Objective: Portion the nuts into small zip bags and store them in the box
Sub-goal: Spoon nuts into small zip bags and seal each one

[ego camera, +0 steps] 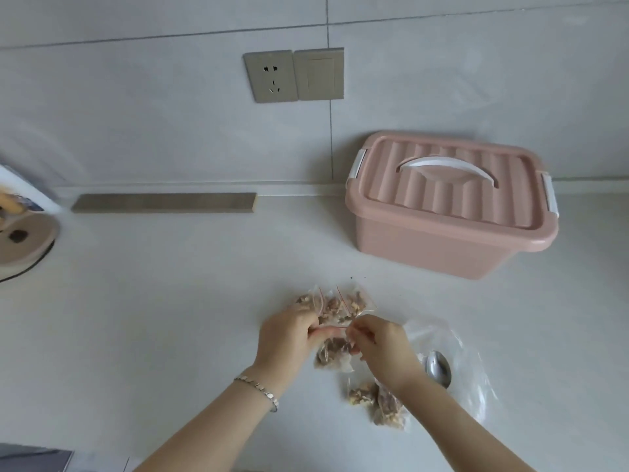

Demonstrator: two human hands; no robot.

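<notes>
Centre of the frame, slightly low: your left hand (289,338) and right hand (381,349) meet over the white counter (170,301). Both have their fingers curled, and each pinches the top edge of one small zip bag (332,356), the left at its left end and the right at its right end. The nuts show as a brown mass in the lower part of this bag, which hangs between the hands just above the counter. A bracelet (258,390) circles your left wrist.

Just above the hands, a cluster of filled bags (340,303) with red seal lines lies flat on the counter. Below your right wrist lies a second group of packed bags (374,400), partly hidden by the forearm. To the right of that wrist a metal spoon (438,369) rests on a large clear plastic bag (469,369).

Upper right: the pink box (449,247) stands against the wall, well apart from the hands, its ribbed lid (425,185) on and its white handle (449,166) lying flat.

Upper centre: a wall socket (272,76) and a switch (320,74) sit side by side.
</notes>
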